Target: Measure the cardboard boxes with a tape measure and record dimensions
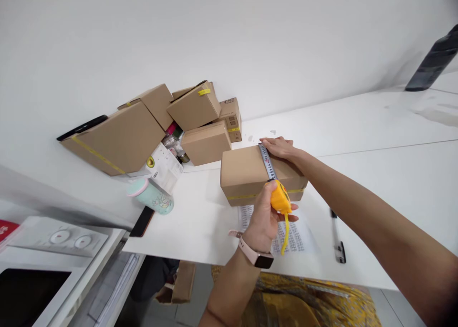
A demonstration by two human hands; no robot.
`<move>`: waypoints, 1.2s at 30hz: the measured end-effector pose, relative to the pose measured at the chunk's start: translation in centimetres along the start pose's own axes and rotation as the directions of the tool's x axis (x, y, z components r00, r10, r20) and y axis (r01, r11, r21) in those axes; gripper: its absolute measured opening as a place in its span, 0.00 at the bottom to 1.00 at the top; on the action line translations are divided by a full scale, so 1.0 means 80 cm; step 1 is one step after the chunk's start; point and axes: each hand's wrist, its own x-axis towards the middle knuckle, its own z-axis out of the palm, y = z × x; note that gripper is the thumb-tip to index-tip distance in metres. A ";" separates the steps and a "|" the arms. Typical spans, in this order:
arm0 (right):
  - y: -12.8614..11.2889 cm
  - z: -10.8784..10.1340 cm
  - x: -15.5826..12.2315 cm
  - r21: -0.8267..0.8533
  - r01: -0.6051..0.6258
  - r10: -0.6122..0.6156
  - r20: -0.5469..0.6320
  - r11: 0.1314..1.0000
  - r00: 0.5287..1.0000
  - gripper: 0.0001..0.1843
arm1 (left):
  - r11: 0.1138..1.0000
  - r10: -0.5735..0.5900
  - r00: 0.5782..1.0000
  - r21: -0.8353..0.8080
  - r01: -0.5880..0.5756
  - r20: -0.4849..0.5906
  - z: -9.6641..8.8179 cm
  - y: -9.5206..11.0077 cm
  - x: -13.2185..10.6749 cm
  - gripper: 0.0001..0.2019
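My left hand [265, 217], with a pink-banded watch on its wrist, grips a yellow tape measure [281, 197] at the front side of a brown cardboard box [239, 169]. The metal blade [267, 161] runs across the box's top, from the front edge to the far edge. There my right hand [281, 147] lies stretched out on the box, its fingertips at the blade's end; part of its underside is hidden. A yellow strap hangs from the tape measure. Yellow tape lines the box's front. Under the box and my left hand lies a printed sheet [290, 236].
Several cardboard boxes [205, 143] are stacked against the wall at the left. Nearer stand a mint tumbler [152, 196] and a dark flat object [142, 221]. A black pen [336, 236] lies right of the sheet. At the far right is a dark bottle [431, 64].
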 end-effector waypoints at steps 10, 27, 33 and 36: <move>-0.003 0.016 -0.002 0.032 -0.027 0.027 -0.031 0.999 0.999 0.30 | 0.996 0.057 0.998 0.064 -0.056 -0.013 0.002 -0.016 -0.003 0.30; 0.026 -0.014 -0.039 0.742 0.074 0.233 -0.301 0.666 0.925 0.24 | 0.959 0.233 0.970 0.151 -0.241 0.070 -0.024 -0.023 -0.039 0.25; 0.108 0.007 -0.148 0.899 -0.105 0.572 -0.177 0.425 0.801 0.09 | 0.772 0.618 0.766 0.321 -0.548 -0.178 -0.132 -0.027 -0.063 0.34; 0.120 0.043 -0.191 0.874 -0.218 0.448 -0.001 0.436 0.894 0.21 | 0.811 0.564 0.798 0.320 -0.489 -0.211 -0.175 -0.019 -0.037 0.29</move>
